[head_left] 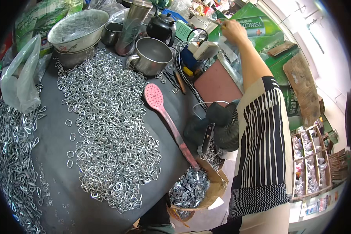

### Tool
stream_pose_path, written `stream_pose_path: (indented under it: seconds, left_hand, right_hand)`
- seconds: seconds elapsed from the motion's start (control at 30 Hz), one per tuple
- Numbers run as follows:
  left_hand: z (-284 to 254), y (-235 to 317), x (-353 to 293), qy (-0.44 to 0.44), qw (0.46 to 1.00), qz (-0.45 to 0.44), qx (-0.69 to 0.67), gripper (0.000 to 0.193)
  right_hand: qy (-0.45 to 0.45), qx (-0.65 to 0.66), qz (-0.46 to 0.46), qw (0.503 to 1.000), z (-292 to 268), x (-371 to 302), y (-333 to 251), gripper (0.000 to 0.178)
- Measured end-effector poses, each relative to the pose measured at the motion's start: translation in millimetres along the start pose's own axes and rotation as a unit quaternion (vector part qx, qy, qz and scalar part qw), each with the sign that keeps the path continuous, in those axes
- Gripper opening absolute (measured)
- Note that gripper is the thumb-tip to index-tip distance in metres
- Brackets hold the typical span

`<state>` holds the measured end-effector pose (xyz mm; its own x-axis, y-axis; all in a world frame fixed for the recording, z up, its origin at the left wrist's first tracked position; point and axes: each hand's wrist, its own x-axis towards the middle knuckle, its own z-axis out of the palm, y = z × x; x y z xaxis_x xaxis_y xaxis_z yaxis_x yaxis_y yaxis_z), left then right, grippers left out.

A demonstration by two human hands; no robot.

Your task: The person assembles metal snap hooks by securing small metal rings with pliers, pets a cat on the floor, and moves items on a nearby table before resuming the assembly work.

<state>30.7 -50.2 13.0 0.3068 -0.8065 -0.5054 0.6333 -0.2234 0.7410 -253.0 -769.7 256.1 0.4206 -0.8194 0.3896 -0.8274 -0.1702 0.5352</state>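
My right hand (234, 32) reaches far out over the back right of the table, its striped sleeve running up from the lower edge. Its fingers are closed beside green cartons (257, 25); what they hold, if anything, is too small to make out. My left hand is out of the picture. A broad heap of small shiny metal rings (109, 117) covers the middle of the dark table. Across the table's right edge lies a pink long-handled perforated paddle (154, 96). Farther left spreads a pile of metal snap hooks (11, 156).
Behind the heap stand an enamel basin (80, 29), a steel mug (154, 54), a black kettle (161, 27) and a steel tumbler (138, 17). Pliers (179, 82) lie near cables and a black fan (222, 124). Below the right edge sits a carton (218, 187) with metal pieces (189, 189).
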Motion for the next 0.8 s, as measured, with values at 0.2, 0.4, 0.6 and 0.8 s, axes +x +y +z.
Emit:
stream_pose_path:
  seconds: [0.2,0.4,0.6,0.8]
  left_hand:
    - [5.5,6.5,-21.1,0.066,0.998,-0.020,-0.001,0.046]
    - [-9.8,-10.2,-62.9,0.089,0.940,0.085,0.319,0.047]
    - [-9.3,4.2,-81.7,0.001,0.994,0.005,0.112,0.033]
    - [-32.1,-29.0,-95.0,0.096,0.977,0.024,0.191,0.033]
  right_hand:
    - [0.205,0.167,-0.026,0.964,-112.0,-32.6,-47.1,0.026]
    - [-0.055,0.536,-0.238,0.808,-204.9,-217.9,-199.4,0.021]
    - [-0.397,0.721,-0.346,0.451,-207.9,-432.1,-304.0,0.018]
    - [-0.582,0.766,-0.154,0.224,-233.1,-507.0,-357.1,0.018]
